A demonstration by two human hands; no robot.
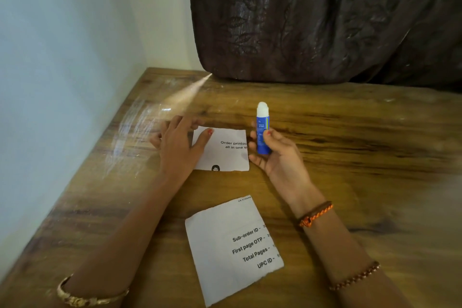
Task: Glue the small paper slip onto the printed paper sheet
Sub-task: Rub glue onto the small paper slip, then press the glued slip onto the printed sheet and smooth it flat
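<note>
Two pieces of paper lie on the wooden surface [350,132], well apart from each other. The farther one, the small paper slip [225,150], reads "Order printou… all in one s…" and carries a small dark figure at its near edge. The nearer one, the printed paper sheet [225,252], lies tilted between the two forearms and lists "Sub-order ID", "First page OTP", "Total Pages" and "UPC ID".

The left hand [177,147] rests flat on the slip's left edge, fingers straight and spread, holding nothing. The right hand [272,150] has its grip curled round one blue glue stick [262,132], held upright just beside the slip's right edge, its white tip uncapped.

One gold bangle [87,300] circles the left forearm; two bracelets, an orange braided band [316,214] and a bead string [355,276], circle the right. A dark curtain [325,20] hangs behind the surface.
</note>
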